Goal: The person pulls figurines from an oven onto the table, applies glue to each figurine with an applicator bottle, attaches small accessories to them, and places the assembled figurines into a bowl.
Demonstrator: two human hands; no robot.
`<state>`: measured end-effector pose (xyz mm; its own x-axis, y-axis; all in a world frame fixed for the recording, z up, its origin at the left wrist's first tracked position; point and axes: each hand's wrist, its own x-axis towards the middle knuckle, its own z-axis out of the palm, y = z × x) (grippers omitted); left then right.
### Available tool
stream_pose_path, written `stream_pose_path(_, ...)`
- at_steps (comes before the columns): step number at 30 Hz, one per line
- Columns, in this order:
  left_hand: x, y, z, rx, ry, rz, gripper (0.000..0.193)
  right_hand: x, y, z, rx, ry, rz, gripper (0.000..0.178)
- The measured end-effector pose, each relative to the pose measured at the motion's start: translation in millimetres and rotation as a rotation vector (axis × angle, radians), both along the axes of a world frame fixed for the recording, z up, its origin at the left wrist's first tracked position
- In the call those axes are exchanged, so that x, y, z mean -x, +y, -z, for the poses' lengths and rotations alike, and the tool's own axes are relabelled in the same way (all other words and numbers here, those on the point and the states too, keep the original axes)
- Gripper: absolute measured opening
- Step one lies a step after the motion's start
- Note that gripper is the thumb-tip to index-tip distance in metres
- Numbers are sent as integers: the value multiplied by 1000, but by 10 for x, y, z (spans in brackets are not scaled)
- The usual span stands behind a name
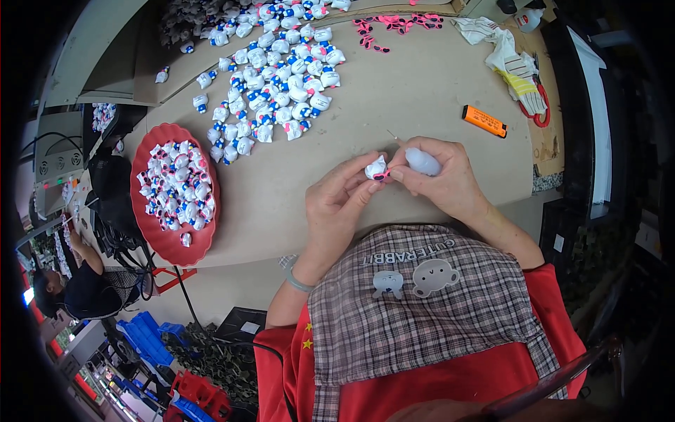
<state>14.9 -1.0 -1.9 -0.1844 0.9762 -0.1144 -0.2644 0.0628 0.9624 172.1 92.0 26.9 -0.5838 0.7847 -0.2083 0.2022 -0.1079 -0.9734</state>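
Observation:
Between its thumb and fingers my left hand [335,200] grips a small white figurine [375,167]. My right hand [455,179] has a pale squeeze bottle [423,162] with a thin needle tip tucked in its palm. Its thumb and forefinger pinch tiny pink sunglasses [380,176] against the figurine's front. Far left of centre lies a large spread of white-and-blue figurines [271,88]. A red scalloped tray [185,252] at the left holds many figurines with pink on them. More pink sunglasses [399,25] are scattered at the table's far edge.
An orange lighter [484,121] lies right of my hands. Beyond it are striped work gloves [517,74] and red-handled scissors [540,105]. Cables [123,225] hang off the table's left side. Another person [88,285] is at the far left, near blue crates [144,340].

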Motion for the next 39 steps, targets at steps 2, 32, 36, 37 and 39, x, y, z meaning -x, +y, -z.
stream_pose_path(2,-3,4,11,-16,28,4,35,-2,-15,8,-1,-13,18,5)
stream_pose_path(32,32,49,125,-38,-374,-12,27,88,-94,106,-17,65,115,14)
stream_pose_path(36,105,48,64,-6,-740,-41,30,32,-53,100,66,96,79,9)
stream_pose_path(37,125,53,44,11,-823,-46,29,22,-48,118,66,105,70,9)
stream_pose_path(39,163,29,128,-12,-860,-43,28,3,-45,166,63,105,75,9)
